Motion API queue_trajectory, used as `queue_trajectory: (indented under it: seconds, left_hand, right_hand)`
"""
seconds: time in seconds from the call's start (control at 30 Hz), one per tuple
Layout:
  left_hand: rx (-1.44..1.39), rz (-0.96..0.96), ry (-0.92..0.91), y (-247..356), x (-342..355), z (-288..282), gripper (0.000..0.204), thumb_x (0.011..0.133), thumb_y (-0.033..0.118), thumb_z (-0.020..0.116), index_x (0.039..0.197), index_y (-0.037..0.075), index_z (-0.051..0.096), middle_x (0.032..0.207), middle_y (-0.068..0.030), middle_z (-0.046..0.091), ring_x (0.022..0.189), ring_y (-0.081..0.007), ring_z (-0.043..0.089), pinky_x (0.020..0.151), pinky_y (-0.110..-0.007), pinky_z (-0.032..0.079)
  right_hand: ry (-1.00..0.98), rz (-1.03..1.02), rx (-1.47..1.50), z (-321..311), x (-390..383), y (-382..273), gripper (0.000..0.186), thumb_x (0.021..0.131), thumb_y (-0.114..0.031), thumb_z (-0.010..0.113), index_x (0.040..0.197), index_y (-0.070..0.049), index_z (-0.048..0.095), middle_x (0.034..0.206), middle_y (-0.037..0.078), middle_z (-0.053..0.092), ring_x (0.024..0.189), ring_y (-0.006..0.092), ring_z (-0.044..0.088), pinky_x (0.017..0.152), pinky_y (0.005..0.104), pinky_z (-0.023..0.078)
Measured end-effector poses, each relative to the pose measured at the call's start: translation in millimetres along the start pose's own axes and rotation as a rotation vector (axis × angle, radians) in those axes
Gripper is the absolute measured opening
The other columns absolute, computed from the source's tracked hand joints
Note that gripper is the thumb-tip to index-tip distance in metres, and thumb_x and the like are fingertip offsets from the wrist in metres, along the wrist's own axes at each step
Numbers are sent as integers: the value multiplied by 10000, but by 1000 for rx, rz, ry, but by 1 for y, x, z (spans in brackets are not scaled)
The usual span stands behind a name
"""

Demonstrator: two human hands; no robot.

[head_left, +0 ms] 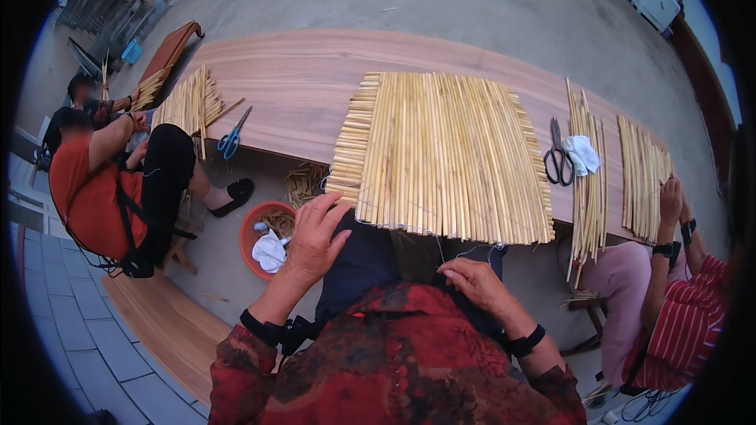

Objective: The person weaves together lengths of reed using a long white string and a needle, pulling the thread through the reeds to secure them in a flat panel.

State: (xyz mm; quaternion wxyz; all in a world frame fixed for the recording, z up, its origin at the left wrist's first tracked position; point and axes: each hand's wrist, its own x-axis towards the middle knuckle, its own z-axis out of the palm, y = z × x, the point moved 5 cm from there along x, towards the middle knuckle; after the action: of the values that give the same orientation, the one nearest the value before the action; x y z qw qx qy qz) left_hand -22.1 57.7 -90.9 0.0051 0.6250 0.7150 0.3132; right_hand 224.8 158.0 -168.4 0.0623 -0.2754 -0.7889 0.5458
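I see a mat (449, 157) of slim, glossy straw-yellow stalks, ragged side ends, overhanging the wood-grain table's (276, 71) near edge. Hands apart: my L hand (315, 236), fingers spread, touches its near L corner; R hand (476, 282), curled, pinches thin thread (439, 249) nr its near edge.

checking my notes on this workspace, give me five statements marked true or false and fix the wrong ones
1. The left hand is at the near left corner of the stick mat. True.
2. The right hand lies flat on the stick mat. False: the right hand is off it, in front of its near edge.
3. The black scissors lie left of the stick mat. False: the black scissors lie right.
4. A white cloth overlaps loose sticks. True.
5. The basin is green. False: the basin is orange-red.
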Motion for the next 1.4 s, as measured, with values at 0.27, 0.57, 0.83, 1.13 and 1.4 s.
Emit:
queue_trajectory:
  seconds: [0.27,0.57,0.83,1.13,1.4]
  left_hand:
    - [52,164,-58,-2,9,12,262,689,29,685,930,60,588,1014,-80,568,991,-284,522,885,-412,377]
    - [-430,-2,-225,-11,1,1,142,749,-9,627,879,21,580,943,-86,613,899,-259,593,786,-318,473]
    - [-779,-155,-239,-12,6,0,96,785,-21,584,877,6,594,919,-78,607,854,-185,588,744,-270,458]
    - [-628,65,-643,31,4,18,83,798,34,613,868,12,575,864,-77,603,812,-223,603,732,-300,471]
    - [-885,-95,-534,15,13,23,158,871,73,571,985,-30,609,965,-97,636,768,-149,617,729,-278,494]
  right_hand:
    - [29,-67,-3,-10,-3,-32,165,904,-127,536,992,-19,625,823,87,614,718,196,582,653,296,477]
    - [314,154,420,-59,-18,-20,232,957,-199,478,1008,-23,621,713,19,591,551,56,541,482,174,430]
    - [102,153,284,-18,-6,-40,179,947,-137,491,1016,-36,622,725,-3,583,590,45,519,526,185,432]
    - [70,57,198,-17,15,-60,170,938,-107,497,1029,-23,615,741,-3,580,611,56,513,563,201,444]
    - [117,120,177,-14,-1,-36,213,923,-148,506,1058,-16,607,768,71,611,644,126,581,617,270,489]
